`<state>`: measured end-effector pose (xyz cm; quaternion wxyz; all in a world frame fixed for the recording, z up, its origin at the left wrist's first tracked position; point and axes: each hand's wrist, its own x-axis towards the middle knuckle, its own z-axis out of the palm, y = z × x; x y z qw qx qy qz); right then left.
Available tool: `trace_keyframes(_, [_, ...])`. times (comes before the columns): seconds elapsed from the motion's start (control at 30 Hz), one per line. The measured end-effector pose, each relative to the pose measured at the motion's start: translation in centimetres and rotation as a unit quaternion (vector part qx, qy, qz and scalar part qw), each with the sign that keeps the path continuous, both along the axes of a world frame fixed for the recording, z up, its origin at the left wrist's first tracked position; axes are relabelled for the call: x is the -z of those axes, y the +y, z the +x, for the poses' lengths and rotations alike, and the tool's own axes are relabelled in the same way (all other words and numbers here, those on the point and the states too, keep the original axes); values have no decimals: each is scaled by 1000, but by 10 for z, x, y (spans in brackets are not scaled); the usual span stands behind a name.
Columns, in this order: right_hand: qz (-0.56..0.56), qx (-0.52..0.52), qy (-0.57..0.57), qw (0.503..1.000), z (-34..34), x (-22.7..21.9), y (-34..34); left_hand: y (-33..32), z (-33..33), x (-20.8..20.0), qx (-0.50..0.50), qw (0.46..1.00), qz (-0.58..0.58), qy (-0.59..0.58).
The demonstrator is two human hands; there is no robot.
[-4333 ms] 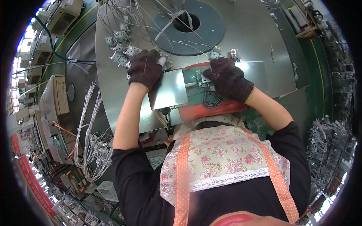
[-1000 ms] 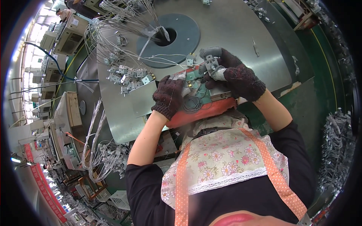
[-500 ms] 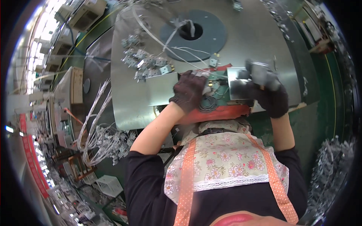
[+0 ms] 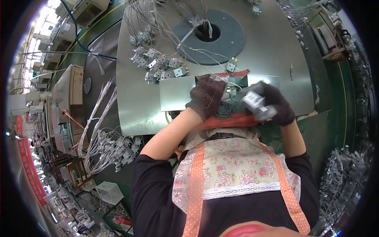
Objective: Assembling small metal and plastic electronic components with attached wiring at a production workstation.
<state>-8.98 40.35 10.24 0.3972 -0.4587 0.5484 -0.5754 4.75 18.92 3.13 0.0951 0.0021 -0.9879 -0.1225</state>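
My left hand [image 4: 207, 96], in a dark knit glove, is closed with its fingers curled over the middle of the work; what lies under them is hidden. Beside its fingertips runs a thin white wire, with small connectors [image 4: 231, 91] nearby. Below them lies a coil of grey wire [image 4: 224, 110] on a red padded strip [image 4: 231, 121]. My right hand [image 4: 279, 104], gloved too, grips a grey block-shaped tool [image 4: 254, 103] with a pale label, tilted and blurred, over the work's right side. Shiny metal plates [image 4: 177, 94] flank the work.
Several small metal switch-like parts [image 4: 158, 65] with wires lie at the table's left. One more [image 4: 231, 66] sits just beyond my hands. A grey disc with a central hole [image 4: 233, 43] holds upright wires. Wire bundles [image 4: 118, 148] hang at the left; a white crate [image 4: 109, 192] stands lower left.
My right hand has brought the grey tool left and nearer to me, and tilted it over the work. My left hand stays over the middle. The whole view has shifted slightly.
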Motion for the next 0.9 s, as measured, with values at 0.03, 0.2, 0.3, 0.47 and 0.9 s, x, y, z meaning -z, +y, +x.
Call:
trace_keyframes(0.03, [-37, 18, -136, 990, 0, -1, 2, -1, 2, 5, -3, 999, 15, 33])
trace_keyframes(0.2, [-191, 26, -349, 917, -19, -4, 11, -2, -2, 1, -8, 1000, -2, -8])
trace_keyframes(0.3, [-188, 91, -385, 899, -27, 9, 19, -9, -10, -7, -47, 977, 208, -25])
trace_keyframes(0.47, [-4, 29, 110, 993, -11, -16, -30, -86, -42, -47, -24, 922, 341, -184])
trace_keyframes(0.9, [110, -14, 611, 784, 12, 36, -89, -154, 2, -18, -122, 977, 21, -171])
